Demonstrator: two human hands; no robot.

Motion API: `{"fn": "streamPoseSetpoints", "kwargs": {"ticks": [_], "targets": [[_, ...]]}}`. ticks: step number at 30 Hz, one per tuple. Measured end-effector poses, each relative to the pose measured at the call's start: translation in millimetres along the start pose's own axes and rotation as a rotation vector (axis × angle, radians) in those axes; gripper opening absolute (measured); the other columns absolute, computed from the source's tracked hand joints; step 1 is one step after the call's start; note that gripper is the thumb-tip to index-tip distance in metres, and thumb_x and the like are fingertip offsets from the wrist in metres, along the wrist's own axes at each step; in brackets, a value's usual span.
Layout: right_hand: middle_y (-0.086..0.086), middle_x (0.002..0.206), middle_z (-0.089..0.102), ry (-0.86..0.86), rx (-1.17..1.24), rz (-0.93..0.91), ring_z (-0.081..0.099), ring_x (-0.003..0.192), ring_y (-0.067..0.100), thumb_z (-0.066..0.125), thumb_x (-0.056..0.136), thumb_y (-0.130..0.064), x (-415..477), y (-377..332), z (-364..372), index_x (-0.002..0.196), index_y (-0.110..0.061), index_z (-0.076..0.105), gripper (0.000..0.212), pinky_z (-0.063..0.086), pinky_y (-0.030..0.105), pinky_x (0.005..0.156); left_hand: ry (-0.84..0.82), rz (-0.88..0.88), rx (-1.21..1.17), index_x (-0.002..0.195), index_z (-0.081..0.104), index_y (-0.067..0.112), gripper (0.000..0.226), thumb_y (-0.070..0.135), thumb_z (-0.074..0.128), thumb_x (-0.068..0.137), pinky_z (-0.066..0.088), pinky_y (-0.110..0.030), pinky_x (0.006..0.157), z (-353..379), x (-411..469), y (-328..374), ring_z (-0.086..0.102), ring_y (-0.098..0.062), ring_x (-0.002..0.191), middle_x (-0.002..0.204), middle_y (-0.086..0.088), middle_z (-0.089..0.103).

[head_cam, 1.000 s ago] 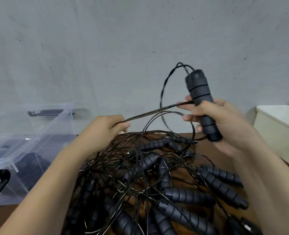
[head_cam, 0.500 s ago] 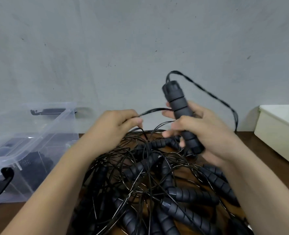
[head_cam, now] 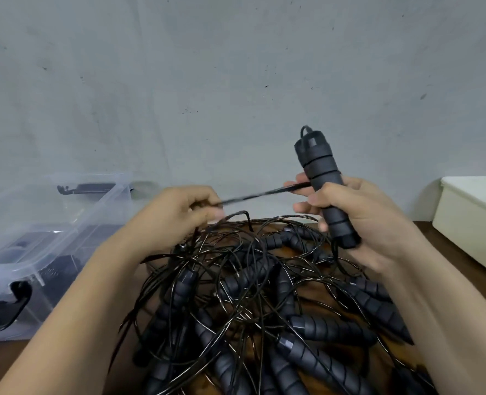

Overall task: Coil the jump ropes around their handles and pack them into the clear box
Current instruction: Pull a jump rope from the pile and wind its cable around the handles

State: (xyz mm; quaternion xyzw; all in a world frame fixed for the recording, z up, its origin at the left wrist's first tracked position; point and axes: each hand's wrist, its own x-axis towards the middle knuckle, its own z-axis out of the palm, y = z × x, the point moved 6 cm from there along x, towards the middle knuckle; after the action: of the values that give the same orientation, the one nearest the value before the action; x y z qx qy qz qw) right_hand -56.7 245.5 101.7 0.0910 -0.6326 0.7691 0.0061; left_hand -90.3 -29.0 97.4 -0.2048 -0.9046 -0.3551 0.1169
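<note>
One black ribbed handle stands near upright at 1 o'clock, the right hand curled round it; the left hand at 11 pinches its cord, taut between them. Tangled jump ropes cover the table below, too overlapped to count. One clear box at 9, one white tub at 3, bare wood beside it

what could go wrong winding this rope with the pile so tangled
The cord stretched between the left hand and the handle in the right hand likely runs on into the tangled pile; winding may snag it or drag other ropes along.
</note>
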Motion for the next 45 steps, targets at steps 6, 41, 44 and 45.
{"fn": "streamPoseSetpoints", "kwargs": {"ticks": [6,41,44,45], "targets": [[0.007,0.12,0.08,0.034,0.012,-0.083,0.079,0.092,0.016,0.063,0.095,0.002,-2,-8,-3,0.127,-0.005,0.069,0.034,0.047,0.018,0.048,0.316,0.145,0.024,0.09,0.071,0.029,0.01,0.028,0.081,0.092,0.043,-0.013,0.07,-14,1,11,0.059,0.001,0.073,0.08,0.017,0.068],[0.016,0.111,0.078,-0.496,-0.36,0.207,0.063,0.065,0.019,0.071,0.08,-0.005,-21,16,26,0.128,-0.015,0.07,0.049,0.049,0.027,0.05,0.016,0.219,-0.036,0.151,0.049,0.039,0.074,0.007,0.076,0.09,0.033,-0.034,0.124,23,-11,57,0.037,0.004,0.149,0.155,0.023,0.048],[0.007,0.091,0.076,-0.571,-0.369,0.2,0.06,0.059,0.015,0.069,0.081,0.0,-31,11,32,0.111,-0.017,0.076,0.036,0.048,0.024,0.047,-0.098,0.161,-0.139,0.129,0.066,0.032,0.047,0.006,0.074,0.091,0.037,-0.035,0.118,20,-22,69,0.05,0.004,0.139,0.138,0.017,0.066],[0.005,0.088,0.073,-0.578,-0.399,0.199,0.06,0.059,0.015,0.07,0.08,0.0,-34,8,32,0.108,-0.019,0.077,0.034,0.048,0.024,0.049,-0.147,0.138,-0.141,0.124,0.067,0.03,0.04,0.01,0.076,0.091,0.043,-0.037,0.112,18,-26,70,0.06,-0.001,0.128,0.125,0.013,0.072]]}}
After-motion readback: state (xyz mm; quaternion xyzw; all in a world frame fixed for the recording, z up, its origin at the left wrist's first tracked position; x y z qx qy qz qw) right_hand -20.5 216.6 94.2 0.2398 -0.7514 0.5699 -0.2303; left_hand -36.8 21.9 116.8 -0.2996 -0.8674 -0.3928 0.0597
